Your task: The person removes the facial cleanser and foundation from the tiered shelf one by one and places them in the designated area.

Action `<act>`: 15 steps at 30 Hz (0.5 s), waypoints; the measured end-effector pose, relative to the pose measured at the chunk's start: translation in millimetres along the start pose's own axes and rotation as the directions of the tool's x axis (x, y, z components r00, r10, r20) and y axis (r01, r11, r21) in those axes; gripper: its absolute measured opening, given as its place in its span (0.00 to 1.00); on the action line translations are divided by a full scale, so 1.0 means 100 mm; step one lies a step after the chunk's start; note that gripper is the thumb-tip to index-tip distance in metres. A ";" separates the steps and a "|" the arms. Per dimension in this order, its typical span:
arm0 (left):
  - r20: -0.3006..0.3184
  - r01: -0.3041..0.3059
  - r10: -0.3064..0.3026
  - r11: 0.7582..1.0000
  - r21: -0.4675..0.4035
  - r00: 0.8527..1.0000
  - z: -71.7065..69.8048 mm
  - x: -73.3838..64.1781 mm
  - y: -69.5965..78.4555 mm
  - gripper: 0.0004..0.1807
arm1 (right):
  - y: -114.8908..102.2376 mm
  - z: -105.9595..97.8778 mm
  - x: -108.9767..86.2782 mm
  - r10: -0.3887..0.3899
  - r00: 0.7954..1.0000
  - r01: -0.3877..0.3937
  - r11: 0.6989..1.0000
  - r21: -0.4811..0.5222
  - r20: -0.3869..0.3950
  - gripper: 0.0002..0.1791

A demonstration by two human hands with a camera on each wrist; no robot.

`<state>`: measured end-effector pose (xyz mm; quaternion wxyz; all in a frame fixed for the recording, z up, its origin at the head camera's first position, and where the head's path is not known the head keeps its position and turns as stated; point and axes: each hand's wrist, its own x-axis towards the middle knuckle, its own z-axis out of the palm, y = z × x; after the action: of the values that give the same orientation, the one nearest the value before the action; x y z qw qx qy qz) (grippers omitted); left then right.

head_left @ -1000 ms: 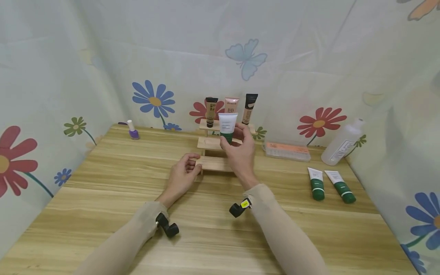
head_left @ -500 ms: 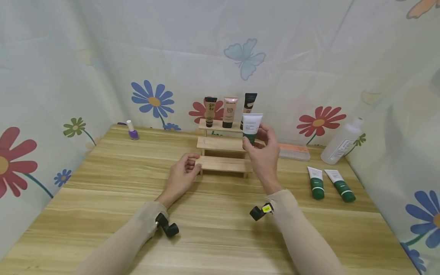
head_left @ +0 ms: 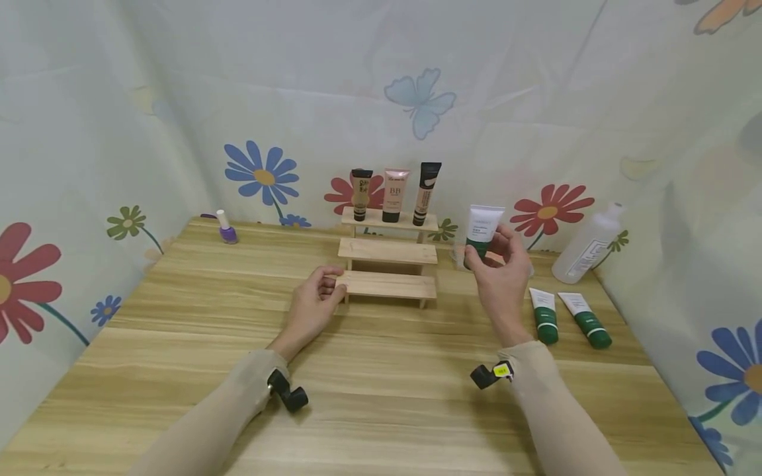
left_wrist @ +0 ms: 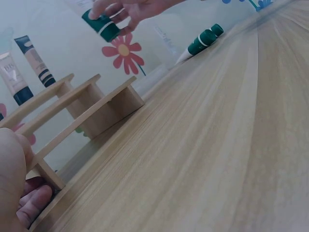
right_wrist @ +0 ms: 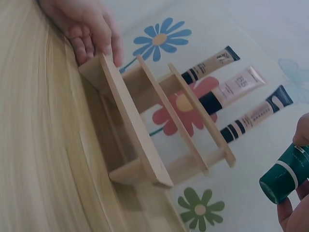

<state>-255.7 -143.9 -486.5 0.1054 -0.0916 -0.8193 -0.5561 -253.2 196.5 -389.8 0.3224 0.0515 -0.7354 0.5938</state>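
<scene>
In the head view my right hand [head_left: 504, 281] holds a white and green squeeze tube [head_left: 483, 225] upright in the air, its green cap end between thumb and fingers. It is to the right of a three-step wooden display stand [head_left: 387, 250]. My left hand [head_left: 312, 304] grips the left end of the stand's lowest step, thumb and fingers around the edge, as the left wrist view also shows. On the top step stand a black-capped tan tube [head_left: 360, 195], a pink BB cream tube [head_left: 395, 195] and a black and beige tube [head_left: 425, 194]. The lower two steps bear nothing.
Two more white and green tubes [head_left: 544, 316] lie on the table's right side. Behind them stands a translucent bottle [head_left: 589, 244]. A clear plastic box [head_left: 458, 254] is partly hidden by my right hand. Purple nail polish [head_left: 227, 228] stands at the far left. A flowered curtain backs the table.
My right hand has moved right with the squeeze tube, from in front of the stand to beyond its right side. The left hand has stayed on the stand.
</scene>
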 end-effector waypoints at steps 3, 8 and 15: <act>0.001 0.003 -0.003 1.000 0.003 1.000 0.00 0.00 -0.01 0.17 | 0.04 -0.11 -0.01 0.017 1.000 -0.017 1.000 -0.006 -0.004 0.30; 0.005 0.002 -0.002 1.000 -0.002 1.000 0.01 0.00 -0.01 0.17 | 0.11 -0.28 -0.06 0.046 0.999 -0.046 0.997 -0.061 -0.006 0.29; 0.004 0.000 0.000 1.000 0.017 1.000 0.01 0.01 -0.02 0.17 | 0.28 -0.47 -0.16 0.088 0.996 -0.088 0.982 -0.169 -0.009 0.29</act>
<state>-257.1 -144.2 -488.4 0.1044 -0.0919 -0.8242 -0.5489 -234.1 242.2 -417.5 0.2997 -0.0091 -0.7844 0.5430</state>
